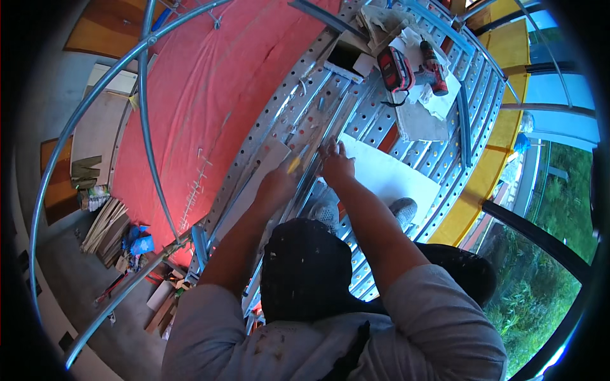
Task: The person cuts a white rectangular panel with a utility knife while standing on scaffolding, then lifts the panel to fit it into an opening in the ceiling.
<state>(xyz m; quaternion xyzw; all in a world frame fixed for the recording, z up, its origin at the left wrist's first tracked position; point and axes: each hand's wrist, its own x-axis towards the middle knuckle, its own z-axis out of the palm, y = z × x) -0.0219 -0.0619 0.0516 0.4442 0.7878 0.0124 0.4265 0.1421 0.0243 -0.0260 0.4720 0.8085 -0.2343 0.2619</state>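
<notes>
My left hand (278, 186) is closed around a small yellow tool (293, 166), too blurred to tell its kind. Its tip is close to a long grey metal profile (309, 166) lying along the platform. Just right of it, my right hand (335, 162) rests with fingers spread at the upper left corner of a white board (387, 174), beside the profile. A narrow pale strip of board (253, 184) lies under and left of my left hand. My shoes show by the white board, one of them on it.
I crouch on perforated metal scaffold planks (365, 120). A red and black cordless drill (433, 68), a red and black case-like item (395, 70) and board offcuts (422, 124) lie ahead. Red sheeting (210, 82) hangs at left behind curved scaffold tubes (95, 101); the floor is far below.
</notes>
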